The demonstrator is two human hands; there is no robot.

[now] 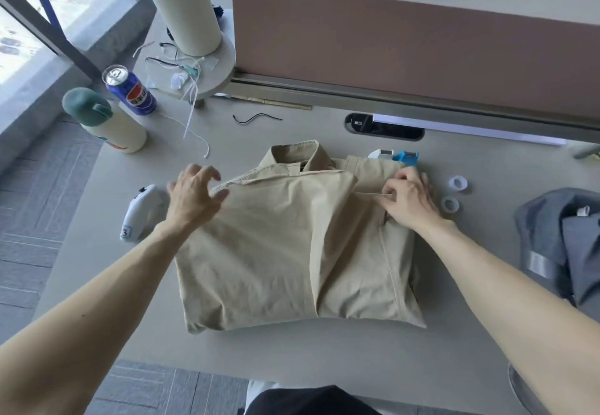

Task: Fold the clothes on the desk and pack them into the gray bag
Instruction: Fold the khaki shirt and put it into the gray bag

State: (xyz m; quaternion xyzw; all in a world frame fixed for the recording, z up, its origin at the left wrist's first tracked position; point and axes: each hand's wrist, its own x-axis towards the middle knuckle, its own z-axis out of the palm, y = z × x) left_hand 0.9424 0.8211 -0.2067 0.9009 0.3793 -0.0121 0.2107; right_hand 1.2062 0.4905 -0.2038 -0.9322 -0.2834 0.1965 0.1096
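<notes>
My right hand (pixel 409 199) is closed in a pinch on a thin fold of the beige shirt (pixel 285 252), near its upper right edge, just below the collar (pixel 297 155). My left hand (pixel 194 195) sits at the upper left corner of the shirt with fingers spread and loosely bent. The thumb touches the folded edge, but I am gripping nothing there.

The shirt lies in the middle of the desk (pixel 324 356), collar away from me, both sides already turned in so it makes a rough rectangle. I judge I am in the folding step, tidying the top edge after the side folds.

Next I would need to smooth that right-hand crease flat, then take the bottom hem and bring it up toward the collar to halve the shirt. What I take to be the gray bag (pixel 552 239) lies crumpled at the right edge of the desk, well apart from the shirt, with two tape rolls (pixel 457 183) between.
</notes>
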